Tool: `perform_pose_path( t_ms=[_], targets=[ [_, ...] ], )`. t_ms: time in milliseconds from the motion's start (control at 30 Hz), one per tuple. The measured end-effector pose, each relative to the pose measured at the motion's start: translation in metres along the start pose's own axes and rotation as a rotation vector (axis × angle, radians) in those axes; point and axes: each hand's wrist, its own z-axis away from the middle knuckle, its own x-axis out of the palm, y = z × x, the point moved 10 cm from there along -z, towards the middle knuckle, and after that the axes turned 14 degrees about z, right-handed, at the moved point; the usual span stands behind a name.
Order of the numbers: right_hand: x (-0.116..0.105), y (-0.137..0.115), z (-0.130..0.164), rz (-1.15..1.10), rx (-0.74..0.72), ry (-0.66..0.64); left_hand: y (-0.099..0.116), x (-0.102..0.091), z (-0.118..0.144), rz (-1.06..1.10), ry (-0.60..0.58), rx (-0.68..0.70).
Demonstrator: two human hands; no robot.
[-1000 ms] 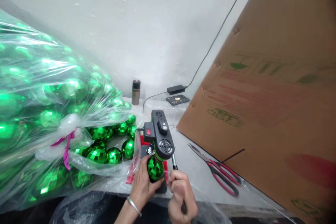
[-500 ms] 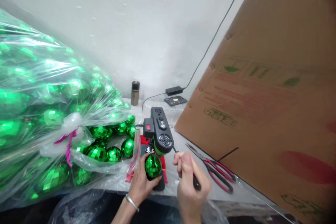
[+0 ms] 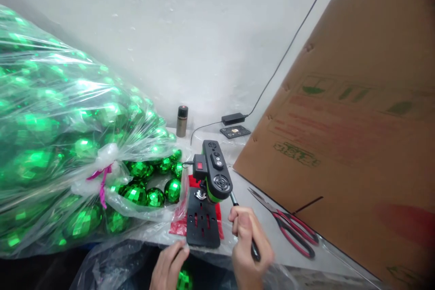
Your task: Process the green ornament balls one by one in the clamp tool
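Note:
A small press-like machine with a black top stands on the table, over a slotted black base plate. My right hand is closed around the black-gripped lever on the machine's right side. At the table's front edge is my left hand, its fingers stretched out and bent a little. Just below its fingertips, a faceted green ball ornament shows in part, seemingly apart from them; the palm side is hidden. No ball is on the base plate.
A large clear plastic bag of green balls fills the left, tied with pink ribbon. Red-handled scissors lie at right beside a big cardboard box. Behind are a spray can, phone and power adapter.
My left hand has come down and left from the machine to the table edge, and the green ball has left the base plate. My right hand still grips the lever. The view has shifted slightly.

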Motion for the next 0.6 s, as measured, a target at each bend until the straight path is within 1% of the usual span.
perform_pose_path(
  t_ms=[33,67,100,133,167,200,267,300,400,467,500,533,567,600],
  targets=[
    [0.0,0.0,0.0,-0.001,-0.003,0.0,-0.001,-0.006,-0.026,-0.016,-0.004,0.027],
    [0.0,-0.001,-0.001,-0.002,-0.01,0.001,-0.006,-0.01,-0.054,-0.071,-0.02,0.016],
    [0.0,-0.002,-0.001,-0.001,-0.017,0.0,-0.017,-0.01,-0.082,-0.15,-0.065,-0.027],
    [0.0,-0.003,-0.002,0.0,-0.026,-0.001,-0.032,-0.009,-0.107,-0.244,-0.115,-0.115],
    [0.0,-0.004,-0.002,0.002,-0.031,-0.005,-0.051,-0.001,-0.125,-0.33,-0.227,-0.224],
    [0.001,-0.004,-0.003,0.003,-0.034,-0.011,-0.068,0.008,-0.137,-0.386,-0.335,-0.317],
    [0.001,-0.005,-0.003,-0.001,-0.04,-0.023,-0.089,0.021,-0.151,-0.416,-0.433,-0.399],
    [0.001,-0.006,-0.003,-0.005,-0.044,-0.026,-0.096,0.026,-0.154,-0.41,-0.45,-0.412],
    [0.001,-0.006,-0.004,-0.01,-0.051,-0.027,-0.107,0.035,-0.156,-0.367,-0.451,-0.419],
    [0.002,-0.006,-0.004,-0.013,-0.052,-0.029,-0.111,0.031,-0.158,-0.341,-0.437,-0.426],
    [0.002,-0.005,-0.004,-0.015,-0.053,-0.031,-0.112,0.023,-0.162,-0.299,-0.389,-0.446],
    [0.002,-0.005,-0.004,-0.016,-0.054,-0.034,-0.112,0.01,-0.166,-0.224,-0.3,-0.478],
    [0.003,-0.005,-0.004,-0.016,-0.053,-0.036,-0.111,-0.006,-0.17,-0.109,-0.181,-0.521],
    [0.003,-0.005,-0.004,-0.018,-0.052,-0.036,-0.111,-0.021,-0.171,0.052,-0.057,-0.575]
  ],
)
